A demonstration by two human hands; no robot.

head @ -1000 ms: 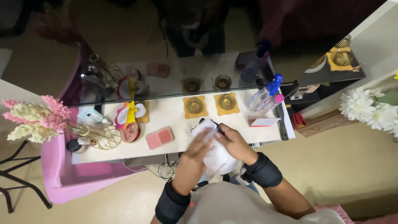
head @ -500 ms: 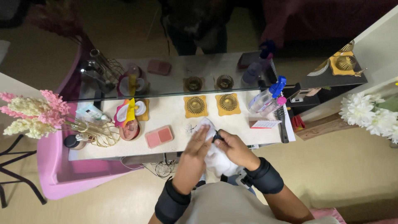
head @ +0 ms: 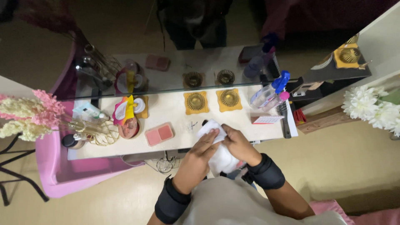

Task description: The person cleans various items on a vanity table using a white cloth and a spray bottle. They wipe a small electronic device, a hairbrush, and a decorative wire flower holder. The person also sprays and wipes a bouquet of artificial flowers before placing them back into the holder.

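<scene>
Hands on cloth at shelf edge

Head view: I see my left hand (head: 203, 146) and right hand (head: 236, 143) meet over a white cloth (head: 218, 156) at the front edge of the shelf (head: 175, 141). Both sets of fingers curl shut around it, left fingertips pressed on top. A pink palette (head: 159, 134) lies just left; a spray bottle (head: 269, 90) stands well apart, right.

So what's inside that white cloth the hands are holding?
A small dark tip pokes out at the top edge of the white cloth. The left hand and right hand press the cloth around it, so the rest is covered and can't be identified.
</scene>
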